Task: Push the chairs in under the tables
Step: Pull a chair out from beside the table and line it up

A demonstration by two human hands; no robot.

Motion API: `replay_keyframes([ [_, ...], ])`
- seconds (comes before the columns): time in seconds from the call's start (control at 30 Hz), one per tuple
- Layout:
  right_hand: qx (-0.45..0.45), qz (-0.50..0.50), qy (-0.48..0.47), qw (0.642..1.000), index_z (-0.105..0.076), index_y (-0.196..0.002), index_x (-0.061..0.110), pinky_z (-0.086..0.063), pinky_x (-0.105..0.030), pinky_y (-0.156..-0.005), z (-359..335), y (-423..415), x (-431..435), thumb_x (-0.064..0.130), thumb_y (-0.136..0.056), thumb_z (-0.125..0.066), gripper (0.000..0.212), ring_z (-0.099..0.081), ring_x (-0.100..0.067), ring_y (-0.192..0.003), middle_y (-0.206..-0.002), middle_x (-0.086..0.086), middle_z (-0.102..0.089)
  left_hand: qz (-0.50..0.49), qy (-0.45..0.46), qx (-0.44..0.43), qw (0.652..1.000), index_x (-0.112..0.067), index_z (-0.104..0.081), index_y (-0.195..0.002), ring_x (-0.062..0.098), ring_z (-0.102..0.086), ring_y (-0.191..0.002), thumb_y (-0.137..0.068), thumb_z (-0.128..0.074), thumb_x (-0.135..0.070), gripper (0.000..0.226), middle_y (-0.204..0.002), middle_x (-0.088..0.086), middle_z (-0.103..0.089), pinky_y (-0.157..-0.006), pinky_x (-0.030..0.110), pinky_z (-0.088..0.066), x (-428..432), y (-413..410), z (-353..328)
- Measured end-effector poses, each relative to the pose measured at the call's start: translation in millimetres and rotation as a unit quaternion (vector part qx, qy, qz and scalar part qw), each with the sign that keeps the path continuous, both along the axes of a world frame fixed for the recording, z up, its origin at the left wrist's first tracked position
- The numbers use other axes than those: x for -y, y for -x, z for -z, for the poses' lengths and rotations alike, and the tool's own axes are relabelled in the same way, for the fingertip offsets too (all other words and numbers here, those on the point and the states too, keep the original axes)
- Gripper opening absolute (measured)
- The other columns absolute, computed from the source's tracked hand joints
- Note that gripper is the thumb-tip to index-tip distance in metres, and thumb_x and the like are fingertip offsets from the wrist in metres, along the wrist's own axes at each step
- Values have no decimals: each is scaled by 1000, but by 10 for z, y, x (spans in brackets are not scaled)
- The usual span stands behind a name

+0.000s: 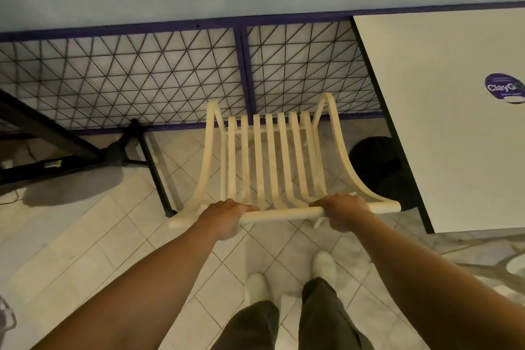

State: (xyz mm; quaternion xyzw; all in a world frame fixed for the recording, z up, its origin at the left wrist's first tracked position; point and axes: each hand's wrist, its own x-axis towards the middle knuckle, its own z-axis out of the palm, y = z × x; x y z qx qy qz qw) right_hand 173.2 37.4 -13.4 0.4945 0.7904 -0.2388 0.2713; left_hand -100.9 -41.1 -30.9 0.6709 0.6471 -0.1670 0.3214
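Note:
A cream slatted chair (272, 156) stands in front of me, seen from above and behind, with its curved arms reaching toward a metal grille. My left hand (227, 216) grips the left part of the chair's top rail. On the right part of the same rail my right hand (342, 212) is closed. A white table (454, 122) with a dark edge and a purple round sticker (504, 88) lies to the right of the chair. The chair sits beside this table, not under it.
A purple-framed wire grille (142, 79) runs along the far side below a pale wall. Dark table legs and a stand (127, 145) are at the left. A black round base (375, 162) sits beside the white table. My feet (289, 275) stand on tiled floor.

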Motion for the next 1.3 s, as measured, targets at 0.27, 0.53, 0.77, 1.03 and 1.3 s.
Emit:
replay_keyframes([
  [0.27,10,-52,101,993,-35,-150,42,-42,-40,-106,-23,-46,-231,1,-88,-63,80,-55,-24,-123,-139,-2,-56,-54,47,27,997,-61,-42,-140,15,-61,-89,-86,-61,-38,62,-114,-15,-64,-74,30,-49,-70,22,16],
  [0.53,3,-35,97,995,-31,-149,50,-52,-37,-94,96,-86,-266,4,-88,-62,82,-61,-19,-102,-126,-2,-59,-47,58,-33,997,-58,-36,-148,20,-64,-92,-93,-54,-15,72,-122,-4,-63,-75,32,-52,-121,-70,69],
  [0.77,-2,-55,73,996,-31,-148,51,-54,-37,-90,178,-142,-276,10,-88,-63,79,-59,-15,-94,-114,6,-56,-48,57,-50,996,-57,-35,-149,19,-56,-89,-93,-52,-12,74,-126,-4,-63,-77,33,-48,-111,-83,58],
  [1.03,-11,-73,81,994,-30,-150,49,-52,-35,-91,158,-121,-306,10,-90,-60,78,-58,-15,-99,-122,4,-58,-34,59,-50,996,-55,-35,-150,20,-55,-86,-95,-48,-13,70,-128,-1,-62,-73,31,-44,-115,-78,7],
  [1.3,-17,-34,80,996,-31,-149,50,-53,-32,-90,73,-100,-200,6,-93,-57,76,-60,-15,-98,-125,1,-59,2,59,-40,997,-53,-33,-152,25,-62,-91,-95,-48,-12,72,-126,4,-61,-74,36,-52,-117,-14,-28],
])
